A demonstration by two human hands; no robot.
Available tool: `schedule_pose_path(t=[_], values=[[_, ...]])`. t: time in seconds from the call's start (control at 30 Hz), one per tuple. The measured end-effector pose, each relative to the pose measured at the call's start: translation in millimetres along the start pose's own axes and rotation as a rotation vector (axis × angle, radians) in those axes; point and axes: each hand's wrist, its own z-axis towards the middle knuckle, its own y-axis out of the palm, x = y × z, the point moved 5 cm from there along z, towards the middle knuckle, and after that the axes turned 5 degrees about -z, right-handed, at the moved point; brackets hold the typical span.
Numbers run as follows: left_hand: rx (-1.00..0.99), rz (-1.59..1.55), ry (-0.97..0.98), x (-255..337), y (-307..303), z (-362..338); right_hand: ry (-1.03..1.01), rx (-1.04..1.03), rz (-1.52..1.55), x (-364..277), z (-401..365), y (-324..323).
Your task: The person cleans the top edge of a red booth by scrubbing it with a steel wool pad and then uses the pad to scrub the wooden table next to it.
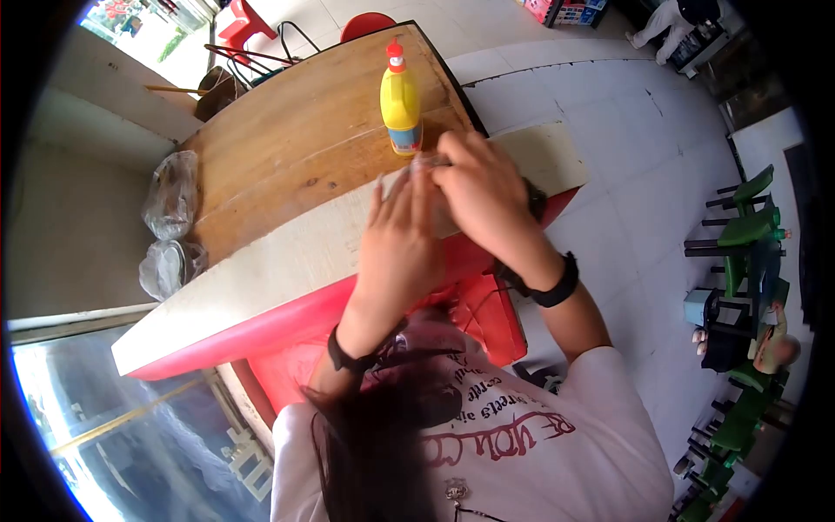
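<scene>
My left hand (pixel 400 244) is over the pale front strip (pixel 287 235) of the wooden table, fingers stretched out and partly spread. My right hand (pixel 487 191) is beside it, fingers bent together at the left hand's fingertips. Motion blurs the spot where they meet, and I cannot make out what is pinched there. Just beyond the fingers stands an upright yellow squeeze bottle (pixel 400 100) with a red cap and blue label. Neither hand clearly touches it. Dark bands circle both wrists.
Clear plastic bags (pixel 171 196) sit at the wooden table's (pixel 296 130) left end, by the wall. A red stool (pixel 365 24) stands beyond the table. Green chairs (pixel 748 228) line the far right, with a person (pixel 774 348) there. Another person (pixel 665 26) stands at top right.
</scene>
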Motion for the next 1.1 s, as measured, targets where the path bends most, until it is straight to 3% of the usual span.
schedule_pose_path(t=[0.1,0.2,0.3,0.5,0.57,0.67,0.73,0.9,0.97,1.1], values=[[-0.004,0.048,0.148,31,31,24,0.072,-0.064,-0.056,44,-17,-18],[-0.003,0.06,0.136,34,34,26,0.103,-0.071,-0.051,44,-20,-20],[0.01,0.053,0.077,14,6,11,0.081,-0.048,0.008,11,-7,-10],[-0.017,0.233,-0.192,-48,-75,-62,-0.202,0.027,0.13,-114,31,31],[-0.045,0.195,-0.228,-61,-86,-76,-0.24,-0.082,0.14,-132,39,35],[-0.007,0.078,-0.199,-54,-76,-63,-0.23,0.018,0.132,-111,35,31],[0.037,0.045,-0.074,-42,-56,-42,-0.152,-0.079,0.059,-78,31,24],[0.072,-0.023,0.135,3,2,11,0.071,-0.097,-0.026,11,5,-4],[0.132,0.036,0.159,13,9,13,0.091,-0.065,-0.044,18,-2,-7],[0.015,0.026,0.067,-4,-25,-15,0.049,-0.044,-0.017,-37,-1,-4]])
